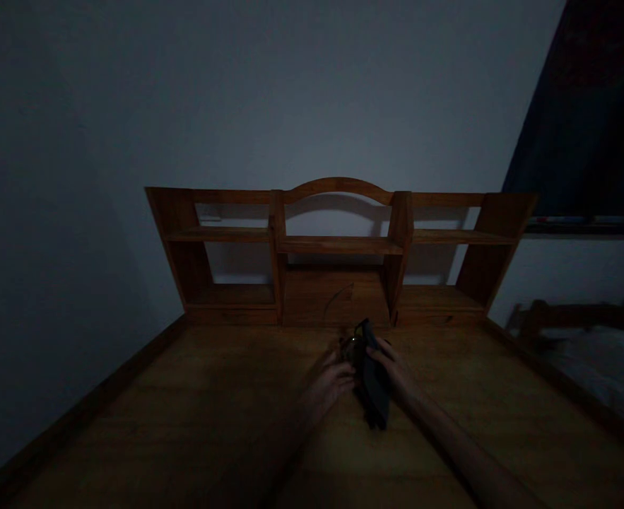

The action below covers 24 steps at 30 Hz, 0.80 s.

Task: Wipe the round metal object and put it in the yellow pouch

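Observation:
A long dark grey object [376, 389], whose kind I cannot make out in the dim light, is held tilted above the wooden desk. It has a yellowish edge near its top and small dark projections at its lower end. My right hand [389, 364] grips it from the right, with the thumb across its upper face. On its left side, my left hand [333, 378] has its fingers curled against a small dark part [350, 346] with a bright glint. Whether that part belongs to the long object is unclear.
The wooden desk [195, 410] has raised side edges. Along its back stands a wooden shelf unit [340, 245] against a pale wall. A thin dark curved line [337, 297] shows on the middle panel. At right are a dark window [587, 120] and pale bedding [603, 364].

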{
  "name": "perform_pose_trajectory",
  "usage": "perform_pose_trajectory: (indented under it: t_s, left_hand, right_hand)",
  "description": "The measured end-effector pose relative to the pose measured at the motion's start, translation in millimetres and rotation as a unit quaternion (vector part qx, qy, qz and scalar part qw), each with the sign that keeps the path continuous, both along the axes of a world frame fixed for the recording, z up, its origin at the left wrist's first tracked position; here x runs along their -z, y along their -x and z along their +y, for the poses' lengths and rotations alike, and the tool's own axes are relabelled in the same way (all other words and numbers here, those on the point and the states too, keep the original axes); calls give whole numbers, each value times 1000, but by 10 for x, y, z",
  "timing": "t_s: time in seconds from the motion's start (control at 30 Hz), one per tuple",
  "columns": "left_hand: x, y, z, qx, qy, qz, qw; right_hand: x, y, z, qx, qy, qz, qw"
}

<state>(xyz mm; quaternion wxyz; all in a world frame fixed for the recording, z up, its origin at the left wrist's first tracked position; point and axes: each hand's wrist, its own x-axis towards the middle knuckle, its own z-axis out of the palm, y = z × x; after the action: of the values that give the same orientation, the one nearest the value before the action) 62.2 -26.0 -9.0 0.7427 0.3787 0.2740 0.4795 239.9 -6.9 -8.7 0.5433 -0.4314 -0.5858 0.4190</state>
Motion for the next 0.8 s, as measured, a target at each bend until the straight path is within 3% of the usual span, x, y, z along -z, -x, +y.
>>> perform_pose_trajectory:
  t_s: [0.1, 0.23, 0.53, 0.7, 0.8]
  left_hand:
    - [-19, -2, -36, 19, -15, 6, 1000]
    - [-12, -10, -93, 33, -53, 23, 998]
    - [-133, -12, -201, 23, -62, 96, 993]
    - [-104, -10, -143, 10, -27, 91, 995]
    - [-60, -29, -83, -16, 7, 43, 999]
  right_hand:
    - [-10, -56, -6, -10, -52, -83, 995]
    - [-45, -69, -81, 24, -150, -214, 965]
    - [-134, -154, -159, 62, -179, -375, 907]
    - [-135, -236, -132, 81, -169, -365, 912]
    - [-147, -200, -118, 137, -121, -264, 947]
